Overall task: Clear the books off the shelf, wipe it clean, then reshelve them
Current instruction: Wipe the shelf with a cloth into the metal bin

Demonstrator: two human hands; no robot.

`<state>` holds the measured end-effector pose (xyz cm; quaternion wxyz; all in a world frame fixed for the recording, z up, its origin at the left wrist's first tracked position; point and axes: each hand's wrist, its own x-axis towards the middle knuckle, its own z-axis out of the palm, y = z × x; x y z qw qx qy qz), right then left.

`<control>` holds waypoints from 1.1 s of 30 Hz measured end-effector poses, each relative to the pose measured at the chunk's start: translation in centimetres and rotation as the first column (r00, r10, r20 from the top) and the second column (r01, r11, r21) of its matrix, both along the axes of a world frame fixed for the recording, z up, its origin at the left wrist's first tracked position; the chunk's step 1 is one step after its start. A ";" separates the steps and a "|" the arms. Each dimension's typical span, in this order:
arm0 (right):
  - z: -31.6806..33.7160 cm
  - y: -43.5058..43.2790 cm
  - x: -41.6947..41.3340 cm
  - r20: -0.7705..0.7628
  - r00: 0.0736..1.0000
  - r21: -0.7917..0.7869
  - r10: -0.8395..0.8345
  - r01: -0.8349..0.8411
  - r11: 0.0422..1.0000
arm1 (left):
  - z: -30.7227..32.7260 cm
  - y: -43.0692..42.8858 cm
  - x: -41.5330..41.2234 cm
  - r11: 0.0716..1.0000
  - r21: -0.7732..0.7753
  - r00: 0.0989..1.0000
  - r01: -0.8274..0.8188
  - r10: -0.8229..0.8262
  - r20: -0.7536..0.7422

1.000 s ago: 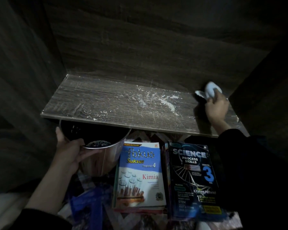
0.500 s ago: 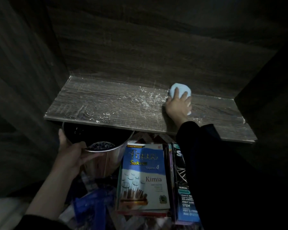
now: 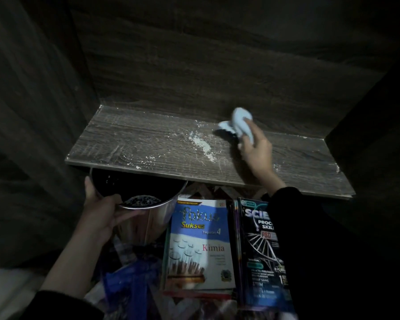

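Observation:
The dark wooden shelf (image 3: 134, 144) holds no books and carries a streak of white dust (image 3: 201, 145) near its middle. My right hand (image 3: 256, 150) grips a pale blue cloth (image 3: 240, 122) at the back of the shelf, just right of the dust. My left hand (image 3: 102, 213) holds the rim of a shiny metal bin (image 3: 146, 225) right under the shelf's front left edge. Two stacks of books lie below the shelf: a blue and white "Fokus Sukses Kimia" book (image 3: 199, 245) and a dark "Science Process Skills" book (image 3: 259, 250), partly hidden by my right sleeve.
Dark wood panels close the shelf in at the back (image 3: 217, 65), left and right. Blue plastic (image 3: 129, 280) and patterned fabric lie on the floor beside the bin and under the books.
My right hand with the cloth swept left across the shelf, then back right toward the rear. The loose dust is now gathered in a streak mid-shelf. The left hand and bin stayed put.

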<state>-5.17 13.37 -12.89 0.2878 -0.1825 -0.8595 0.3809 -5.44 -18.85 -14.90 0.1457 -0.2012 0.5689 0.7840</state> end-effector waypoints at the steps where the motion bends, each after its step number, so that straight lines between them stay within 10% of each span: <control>1: 0.2 1.4 1.0 -0.006 0.996 -0.016 -0.091 0.091 0.996 | 0.0 0.0 0.0 1.000 0.000 1.000 0.003 -0.003 0.000; 5: -0.2 5.6 4.8 0.105 0.901 0.119 -0.421 0.409 0.905 | -0.2 0.0 -0.2 1.000 -0.002 1.000 0.000 0.000 0.011; 12: -3.0 0.2 4.1 0.392 0.777 0.383 -0.493 0.349 0.855 | -0.3 0.0 -0.2 1.000 0.019 0.999 0.014 -0.013 -0.029; 28: -3.1 -12.8 -3.0 0.336 0.942 0.309 0.020 -0.131 0.942 | -0.6 -0.2 -0.4 1.000 0.022 1.000 -0.002 0.002 -0.008; 33: -2.4 -10.4 -2.0 0.077 0.937 -0.060 0.340 -0.336 0.940 | -0.6 -0.2 -0.4 1.000 0.007 1.000 0.002 -0.002 -0.018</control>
